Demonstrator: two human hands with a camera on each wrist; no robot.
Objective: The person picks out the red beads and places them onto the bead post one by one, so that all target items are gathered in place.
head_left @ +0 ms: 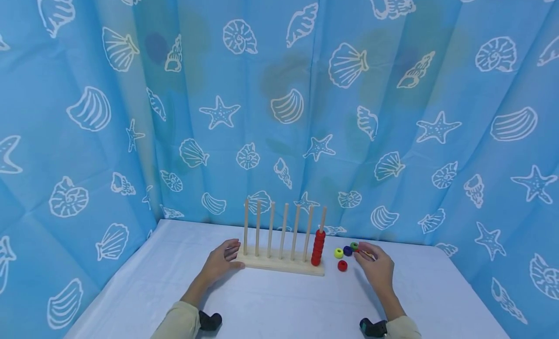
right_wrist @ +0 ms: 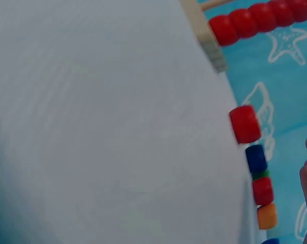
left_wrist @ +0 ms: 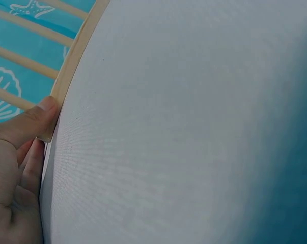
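A wooden bead rack (head_left: 279, 265) with several upright pegs stands on the table. Its rightmost peg carries a stack of red beads (head_left: 318, 248); the other pegs are bare. My left hand (head_left: 220, 262) grips the rack's left end, the thumb on the base in the left wrist view. At the right, my right hand (head_left: 377, 267) is over loose beads, fingers loosely bent, with nothing visible between the fingertips. Beside it lie a yellow bead (head_left: 338, 253), a dark blue bead (head_left: 347, 251), a green bead (head_left: 354, 245) and, nearer me, a red bead (head_left: 342, 265).
An orange bead (right_wrist: 267, 216) and another red bead (right_wrist: 263, 190) sit farther along in the right wrist view. The white-covered table (head_left: 284, 305) ends at a blue shell-print curtain (head_left: 262, 135), which surrounds its back and sides.
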